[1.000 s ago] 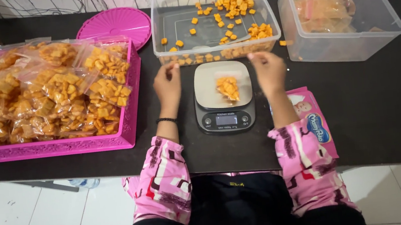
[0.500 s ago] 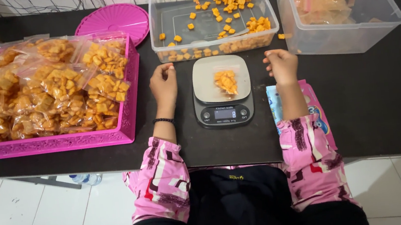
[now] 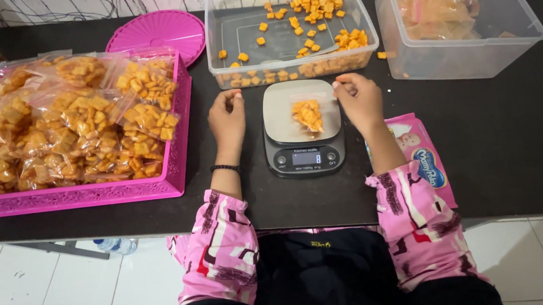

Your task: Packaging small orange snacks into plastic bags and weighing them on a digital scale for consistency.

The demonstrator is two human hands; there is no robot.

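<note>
One small bag of orange crackers (image 3: 308,115) is lying on the single scale (image 3: 303,129), while the left hand (image 3: 227,118) and right hand (image 3: 359,99) are resting beside it, fingers loosely curled, grasping nothing.

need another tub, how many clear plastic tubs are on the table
2. One tub sits just behind the scale, holding loose orange crackers. The other is at the far right with bags inside. None seems hidden.

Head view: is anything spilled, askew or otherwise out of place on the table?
One orange cracker lies loose on the black table, between the clear cracker tub and the clear tub of bags, outside both. The small bag of crackers sits slightly tilted on the kitchen scale. Nothing else stands out.
</note>
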